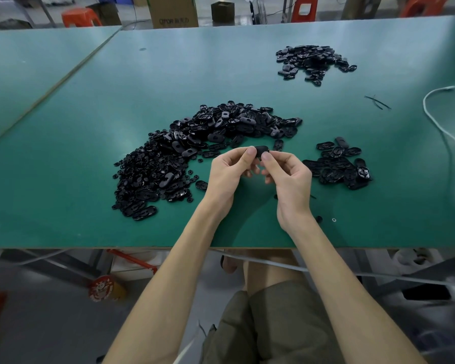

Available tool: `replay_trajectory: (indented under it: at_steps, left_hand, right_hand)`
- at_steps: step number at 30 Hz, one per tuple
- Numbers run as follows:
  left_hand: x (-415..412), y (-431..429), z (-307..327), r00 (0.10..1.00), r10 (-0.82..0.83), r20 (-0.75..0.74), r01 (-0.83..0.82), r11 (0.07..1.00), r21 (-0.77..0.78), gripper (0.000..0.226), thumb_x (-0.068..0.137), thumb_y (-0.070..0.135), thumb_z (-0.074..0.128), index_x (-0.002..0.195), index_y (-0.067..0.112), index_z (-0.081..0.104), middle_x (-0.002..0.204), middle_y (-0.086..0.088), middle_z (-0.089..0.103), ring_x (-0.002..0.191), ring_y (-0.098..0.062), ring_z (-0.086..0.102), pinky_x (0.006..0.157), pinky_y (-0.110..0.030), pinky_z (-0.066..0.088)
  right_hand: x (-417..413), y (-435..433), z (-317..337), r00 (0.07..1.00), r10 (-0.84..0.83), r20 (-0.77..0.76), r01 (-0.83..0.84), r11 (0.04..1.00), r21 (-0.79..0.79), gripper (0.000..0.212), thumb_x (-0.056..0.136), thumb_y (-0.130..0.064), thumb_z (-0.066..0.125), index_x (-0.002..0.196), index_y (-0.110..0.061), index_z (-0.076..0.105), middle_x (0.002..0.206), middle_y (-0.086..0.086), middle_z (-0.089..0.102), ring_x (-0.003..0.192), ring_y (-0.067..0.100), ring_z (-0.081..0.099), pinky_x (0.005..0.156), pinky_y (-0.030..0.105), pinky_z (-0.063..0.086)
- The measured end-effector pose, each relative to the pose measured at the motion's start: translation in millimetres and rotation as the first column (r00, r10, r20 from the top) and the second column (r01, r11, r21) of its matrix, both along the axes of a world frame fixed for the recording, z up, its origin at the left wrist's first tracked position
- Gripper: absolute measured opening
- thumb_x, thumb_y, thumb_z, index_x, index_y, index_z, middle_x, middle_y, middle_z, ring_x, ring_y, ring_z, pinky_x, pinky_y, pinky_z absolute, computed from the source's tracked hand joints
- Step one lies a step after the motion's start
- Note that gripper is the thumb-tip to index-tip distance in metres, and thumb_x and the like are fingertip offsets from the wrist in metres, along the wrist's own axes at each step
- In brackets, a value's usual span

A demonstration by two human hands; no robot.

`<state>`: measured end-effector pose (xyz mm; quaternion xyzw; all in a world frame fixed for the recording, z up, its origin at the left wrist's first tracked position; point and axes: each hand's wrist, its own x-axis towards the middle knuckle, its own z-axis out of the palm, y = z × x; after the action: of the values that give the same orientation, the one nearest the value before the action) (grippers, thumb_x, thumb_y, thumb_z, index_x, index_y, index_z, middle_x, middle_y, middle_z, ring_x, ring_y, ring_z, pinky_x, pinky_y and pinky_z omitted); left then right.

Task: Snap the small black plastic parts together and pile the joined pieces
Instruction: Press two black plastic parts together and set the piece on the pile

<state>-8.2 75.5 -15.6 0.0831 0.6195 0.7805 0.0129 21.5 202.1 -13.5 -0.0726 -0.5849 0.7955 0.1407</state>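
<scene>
While both forearms are stretched out over the near edge of the green table [247, 74], a small black part [261, 151] is held up between the two hands, just above the tabletop. It is pinched from the left by the thumb and fingertips of the left hand [227, 174] and from the right by those of the right hand [289, 177], with the remaining fingers of each hand curled loosely beneath. Whether one piece or two mated pieces are gripped cannot be told, since most of the part is covered by the fingers. A large curved heap of loose black parts [195, 151] is spread across the table to the left of the hands and beyond them. A smaller pile [339, 164] is laid just to the right of the right hand, and a third pile [313, 63] is seen well apart, toward the far right of the table. A white cable [447, 132] is draped along the right side of the tabletop. Beyond the far edge, a cardboard box [172, 10] and red stools [80, 17] are seen on the floor.
</scene>
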Motion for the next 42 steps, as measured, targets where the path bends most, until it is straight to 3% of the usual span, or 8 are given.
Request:
replay_trajectory:
  at_steps: [7,12,20,24,31,42]
  left_hand:
    - [-3.2,-4.7,0.8,0.993,-0.075,0.087,0.067,0.994,0.091,0.021,0.103,0.021,0.06,0.107,0.006,0.074,0.082,0.0,0.069,0.074,-0.012,0.059,0.072,-0.022,0.048]
    - [-2.1,-5.8,2.4,0.989,-0.101,0.106,0.087,0.987,0.133,0.04,0.092,0.032,0.065,0.115,0.001,0.071,0.084,-0.001,0.068,0.075,-0.013,0.058,0.076,-0.026,0.047]
    - [1.6,-2.9,3.5,0.997,-0.068,0.048,0.066,0.998,0.023,0.019,0.104,0.018,0.058,0.103,0.005,0.071,0.08,-0.002,0.065,0.074,-0.015,0.055,0.071,-0.026,0.044]
    - [2.6,1.0,4.0,0.999,-0.013,0.033,0.015,0.997,-0.076,0.024,0.106,0.022,0.056,0.102,0.003,0.07,0.076,0.0,0.064,0.07,-0.011,0.055,0.068,-0.025,0.044]
    - [3.8,5.8,7.0,0.999,0.035,0.038,-0.031,0.995,-0.094,0.03,0.105,0.03,0.059,0.084,0.014,0.071,0.067,0.003,0.065,0.062,-0.008,0.058,0.063,-0.018,0.047]
    - [1.0,2.8,6.1,0.999,-0.01,0.035,0.013,0.996,-0.089,0.023,0.105,0.023,0.059,0.099,0.005,0.072,0.077,-0.003,0.066,0.069,-0.012,0.057,0.068,-0.023,0.045]
  right_hand:
    - [1.5,-1.0,1.8,0.998,0.047,-0.035,-0.046,0.999,0.017,0.005,0.092,-0.018,0.079,0.091,-0.017,0.074,0.077,0.003,0.076,0.07,0.012,0.064,0.061,0.021,0.048]
    - [2.2,-0.5,3.2,0.996,0.072,-0.057,-0.07,0.997,0.034,0.005,0.092,-0.017,0.079,0.09,-0.017,0.074,0.079,0.004,0.076,0.069,0.012,0.063,0.06,0.021,0.047]
    - [3.0,0.6,4.0,0.994,0.066,-0.088,-0.064,0.998,0.022,0.007,0.094,-0.014,0.075,0.09,-0.018,0.072,0.071,0.0,0.071,0.064,0.012,0.06,0.059,0.021,0.046]
    - [2.1,0.6,3.0,0.996,0.065,-0.063,-0.063,0.997,0.033,0.007,0.093,-0.014,0.077,0.09,-0.017,0.072,0.073,-0.001,0.072,0.066,0.013,0.061,0.06,0.021,0.047]
    - [0.1,0.8,1.4,0.997,0.063,-0.052,-0.06,0.997,0.057,0.005,0.092,-0.013,0.077,0.092,-0.013,0.072,0.073,-0.002,0.073,0.068,0.012,0.063,0.063,0.022,0.048]
    - [0.3,0.8,1.9,0.998,0.048,-0.032,-0.047,0.998,0.047,0.004,0.096,-0.013,0.074,0.093,-0.014,0.072,0.071,-0.003,0.071,0.067,0.01,0.063,0.062,0.021,0.049]
